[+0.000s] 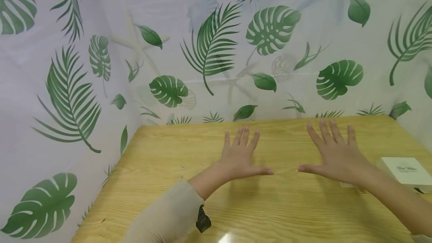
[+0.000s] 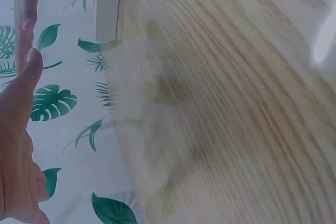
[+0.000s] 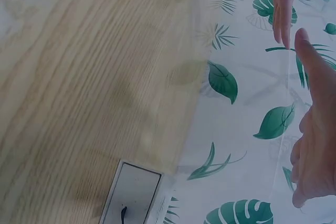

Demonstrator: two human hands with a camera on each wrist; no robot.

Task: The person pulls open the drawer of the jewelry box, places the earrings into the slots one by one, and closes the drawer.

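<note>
My left hand (image 1: pixel 237 160) is held over the wooden table with its fingers spread and the thumb pointing right. Facing it, my right hand (image 1: pixel 341 160) hovers with fingers spread and the thumb pointing left. A gap lies between the two thumbs, and neither hand holds anything. Nearest the right hand is a white box (image 1: pixel 405 171) with dark lettering on its lid, partly behind the forearm. A pale edge shows under the right wrist, mostly hidden. Left of the left hand lie several tiny shiny pieces (image 1: pixel 183 166), too small to identify.
The wooden table (image 1: pixel 280 205) meets a white leaf-print cloth (image 1: pixel 233 59) at its back and sides. Two white boxes (image 2: pixel 106 17) with dark tabs appear in the left wrist view. A black strap piece (image 1: pixel 203 220) hangs at the left sleeve.
</note>
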